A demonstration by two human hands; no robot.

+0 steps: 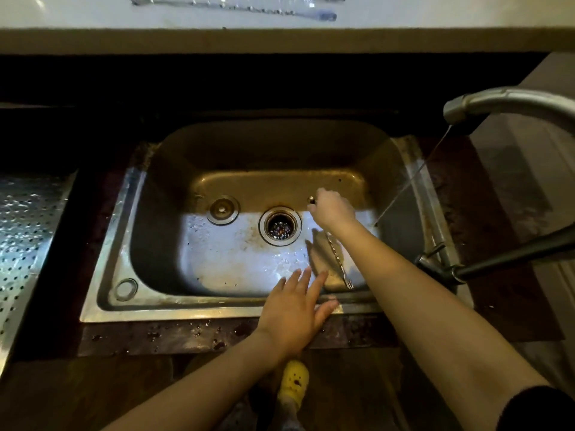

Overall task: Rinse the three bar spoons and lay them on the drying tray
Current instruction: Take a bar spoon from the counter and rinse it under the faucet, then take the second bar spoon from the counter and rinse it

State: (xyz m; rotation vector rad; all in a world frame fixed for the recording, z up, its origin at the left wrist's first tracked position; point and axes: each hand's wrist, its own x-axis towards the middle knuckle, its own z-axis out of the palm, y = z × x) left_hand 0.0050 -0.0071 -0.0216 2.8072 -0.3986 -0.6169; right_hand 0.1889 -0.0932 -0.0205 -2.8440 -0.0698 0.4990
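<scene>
Right hand (332,210) grips a thin, wet, likely slippery bar spoon (337,259) near its top over the sink (199,309); left hand (295,309) hovers open.

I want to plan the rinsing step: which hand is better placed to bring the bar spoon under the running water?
Probably the right hand: it already grips the bar spoon inside the sink, near the water stream. The left hand is open and empty at the front rim.
</scene>
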